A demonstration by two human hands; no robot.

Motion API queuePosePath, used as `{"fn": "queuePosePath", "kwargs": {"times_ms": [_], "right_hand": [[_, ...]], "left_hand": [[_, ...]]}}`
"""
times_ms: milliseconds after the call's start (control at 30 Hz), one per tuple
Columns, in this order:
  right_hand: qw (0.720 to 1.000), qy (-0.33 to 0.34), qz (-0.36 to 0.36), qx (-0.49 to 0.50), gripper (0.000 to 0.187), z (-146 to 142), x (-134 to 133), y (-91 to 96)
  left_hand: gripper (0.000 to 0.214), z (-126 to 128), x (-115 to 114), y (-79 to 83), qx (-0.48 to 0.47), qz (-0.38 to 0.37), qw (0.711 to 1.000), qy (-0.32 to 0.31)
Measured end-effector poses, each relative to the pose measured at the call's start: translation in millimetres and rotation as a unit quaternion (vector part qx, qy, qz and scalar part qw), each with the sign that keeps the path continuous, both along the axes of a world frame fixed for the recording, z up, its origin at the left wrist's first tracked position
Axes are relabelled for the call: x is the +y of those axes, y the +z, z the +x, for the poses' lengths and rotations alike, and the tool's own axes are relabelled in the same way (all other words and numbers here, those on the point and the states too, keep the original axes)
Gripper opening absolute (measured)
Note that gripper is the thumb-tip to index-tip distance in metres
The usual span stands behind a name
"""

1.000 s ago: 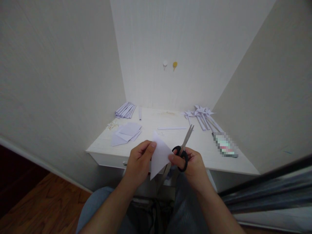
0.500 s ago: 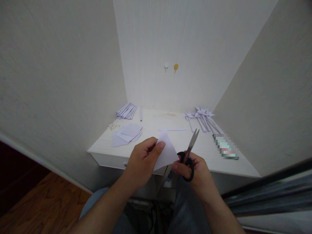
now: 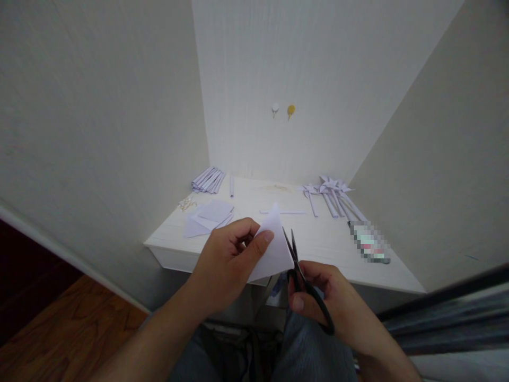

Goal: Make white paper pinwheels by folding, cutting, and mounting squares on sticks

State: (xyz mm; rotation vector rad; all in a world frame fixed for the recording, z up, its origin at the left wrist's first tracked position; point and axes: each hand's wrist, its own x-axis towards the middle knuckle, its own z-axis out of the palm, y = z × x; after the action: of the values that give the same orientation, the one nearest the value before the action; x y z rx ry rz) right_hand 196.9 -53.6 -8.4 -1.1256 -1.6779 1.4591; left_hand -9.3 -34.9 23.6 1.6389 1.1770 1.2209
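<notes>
My left hand (image 3: 233, 260) pinches a white piece of paper (image 3: 274, 252) between thumb and fingers, one corner pointing up, in front of the table's edge. In my right hand (image 3: 328, 297) is a pair of black-handled scissors (image 3: 299, 268), my fingers through the handles. The blades are parted and point upward, close to the paper's right-hand corner; whether they touch it I cannot tell. Behind my left hand, several loose white paper sheets (image 3: 209, 217) lie overlapping on the white table (image 3: 254, 193).
At the back left lie a pile of rolled paper tubes (image 3: 207, 180), a single tube (image 3: 231, 185) and small pale bits (image 3: 186, 203). A thin paper stick (image 3: 283, 212) lies mid-table. Paper pinwheels (image 3: 332, 191) rest at the right, behind a phone (image 3: 369, 241). Walls enclose three sides.
The scissors have turned from pointing up-right to pointing up-left, and their blades have opened wider beside the paper. My right hand has shifted slightly down and right. The left hand still holds the paper.
</notes>
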Motion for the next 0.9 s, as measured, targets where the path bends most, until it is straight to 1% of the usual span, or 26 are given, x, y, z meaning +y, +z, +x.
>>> {"fn": "queuePosePath", "kwargs": {"times_ms": [133, 300, 467, 767, 900], "right_hand": [[0.999, -0.004, -0.022, 0.025, 0.052, -6.5, -0.5, -0.9], [0.999, -0.006, -0.036, 0.027, 0.049, -9.7, -0.9, -2.8], [0.999, -0.019, -0.045, 0.022, 0.047, -10.2, -0.7, -1.5], [0.997, -0.045, -0.056, 0.014, 0.046, -10.5, 0.6, -7.6], [0.998, -0.054, -0.038, 0.0, 0.05, -10.7, 0.8, -7.8]], "left_hand": [[0.034, 0.2, -3.2, -2.2, -0.032, -0.018, 0.999, 0.0], [0.034, 0.6, -3.4, -3.9, -0.074, -0.046, 0.996, -0.005], [0.035, 0.3, -1.4, -5.4, -0.077, -0.04, 0.996, -0.001], [0.035, 1.7, 1.1, -7.4, -0.092, -0.049, 0.995, -0.002], [0.035, 2.8, 1.5, -8.5, -0.096, -0.06, 0.994, -0.002]]}}
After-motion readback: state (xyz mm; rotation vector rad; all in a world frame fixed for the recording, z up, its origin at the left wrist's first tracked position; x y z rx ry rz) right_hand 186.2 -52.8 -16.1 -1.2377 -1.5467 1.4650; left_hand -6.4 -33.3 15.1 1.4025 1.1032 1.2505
